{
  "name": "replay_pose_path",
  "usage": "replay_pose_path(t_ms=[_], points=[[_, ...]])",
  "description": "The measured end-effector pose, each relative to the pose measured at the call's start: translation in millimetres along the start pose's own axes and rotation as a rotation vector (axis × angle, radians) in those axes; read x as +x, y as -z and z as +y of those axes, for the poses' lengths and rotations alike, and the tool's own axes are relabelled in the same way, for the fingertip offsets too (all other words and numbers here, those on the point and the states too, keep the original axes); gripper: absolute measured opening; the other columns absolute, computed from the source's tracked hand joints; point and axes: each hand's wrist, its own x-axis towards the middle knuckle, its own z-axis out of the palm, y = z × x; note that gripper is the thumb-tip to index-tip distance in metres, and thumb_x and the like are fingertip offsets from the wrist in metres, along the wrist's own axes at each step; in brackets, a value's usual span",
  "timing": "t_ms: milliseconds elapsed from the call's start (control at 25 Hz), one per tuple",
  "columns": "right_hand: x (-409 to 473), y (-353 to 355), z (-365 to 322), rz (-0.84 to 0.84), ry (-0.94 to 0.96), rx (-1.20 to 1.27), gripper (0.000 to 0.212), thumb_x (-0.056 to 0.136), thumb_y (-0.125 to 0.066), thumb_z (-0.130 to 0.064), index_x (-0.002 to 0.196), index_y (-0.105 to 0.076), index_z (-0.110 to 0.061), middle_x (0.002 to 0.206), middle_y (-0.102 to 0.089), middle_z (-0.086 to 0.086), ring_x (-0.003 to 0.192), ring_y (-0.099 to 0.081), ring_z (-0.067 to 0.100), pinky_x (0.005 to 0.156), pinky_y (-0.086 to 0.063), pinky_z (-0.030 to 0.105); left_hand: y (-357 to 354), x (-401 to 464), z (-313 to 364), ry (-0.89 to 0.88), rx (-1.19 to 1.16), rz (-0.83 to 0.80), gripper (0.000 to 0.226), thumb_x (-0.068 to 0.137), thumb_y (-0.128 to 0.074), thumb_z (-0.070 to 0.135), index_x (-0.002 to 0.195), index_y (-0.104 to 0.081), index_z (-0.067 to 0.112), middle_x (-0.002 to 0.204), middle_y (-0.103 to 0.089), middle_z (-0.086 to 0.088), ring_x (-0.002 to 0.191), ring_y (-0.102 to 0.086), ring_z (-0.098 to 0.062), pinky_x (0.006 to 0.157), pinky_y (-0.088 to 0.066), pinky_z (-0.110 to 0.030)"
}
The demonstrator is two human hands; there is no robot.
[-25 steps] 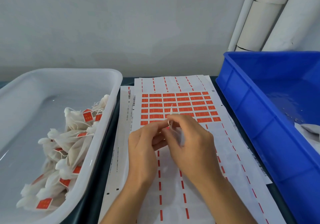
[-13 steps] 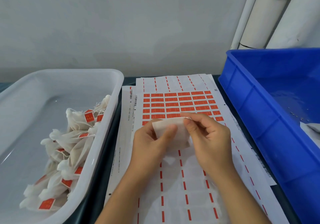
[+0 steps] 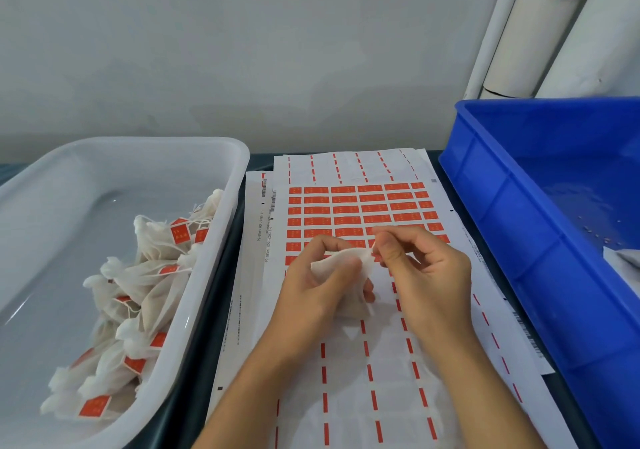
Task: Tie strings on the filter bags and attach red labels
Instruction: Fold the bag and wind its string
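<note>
I see the blue crate [image 3: 519, 240] at my right, the largest thing here, with something white just showing at its right edge; at my left sits the white tray [image 3: 221, 226], finished bags [image 3: 152, 275] with red tags heaped along its right side; between the two lie the label sheets [image 3: 363, 396], rows of red labels [image 3: 360, 209] across the upper part, only red dashes lower down; above the sheets my left hand [image 3: 311, 296] grips a white filter bag [image 3: 349, 278], fingers curled round its body; my right hand [image 3: 426, 275] pinches the bag's gathered top corner between thumb and forefinger, the other fingers loosely curled.
</note>
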Motion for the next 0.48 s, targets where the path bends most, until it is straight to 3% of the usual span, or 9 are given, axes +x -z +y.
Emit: replay_pose_path(t_ms=[120, 240, 360, 480], points=[[1.0, 1.3, 0.8, 0.019, -0.004, -0.03, 0.021, 0.088, -0.064, -0.051, 0.091, -0.074, -0.034, 0.089, -0.075, -0.02, 0.093, -0.071, 0.003, 0.072, -0.054, 0.007, -3.9, 0.2, -1.7, 0.019, 0.179, 0.007, 0.014, 0.096, -0.07, 0.04, 0.105, -0.07, 0.029, 0.082, -0.076, 0.003, 0.078, -0.076, -0.018, 0.067, -0.059, -0.019], [1.5, 2.4, 0.3, 0.054, 0.011, -0.039, 0.018, 0.093, -0.061, -0.047, 0.088, -0.07, -0.032, 0.086, -0.074, -0.018, 0.088, -0.072, 0.007, 0.067, -0.056, 0.011, -4.4, 0.9, -5.8, 0.024, 0.29, -0.011, 0.008, 0.096, -0.072, 0.038, 0.094, -0.072, 0.03, 0.077, -0.075, 0.008, 0.073, -0.074, -0.012, 0.067, -0.054, -0.012], [3.4, 5.9, -2.8, 0.118, 0.023, 0.012, 0.019, 0.102, -0.057, -0.035, 0.087, -0.067, -0.029, 0.084, -0.074, -0.014, 0.08, -0.072, 0.011, 0.068, -0.056, 0.012, -4.2, 0.5, -6.4, 0.047, 0.361, -0.051, 0.014, 0.094, -0.073, 0.04, 0.087, -0.073, 0.029, 0.077, -0.076, 0.012, 0.074, -0.073, -0.007, 0.066, -0.053, -0.008], [6.2, 11.4, -6.9, 0.164, -0.006, 0.093, 0.023, 0.106, -0.054, -0.029, 0.086, -0.064, -0.027, 0.084, -0.075, -0.006, 0.078, -0.073, 0.016, 0.068, -0.061, 0.022, -4.0, -1.0, -10.5, 0.075, 0.424, -0.104, 0.015, 0.093, -0.074, 0.041, 0.082, -0.071, 0.03, 0.078, -0.075, 0.015, 0.076, -0.073, -0.005, 0.067, -0.052, -0.008]])
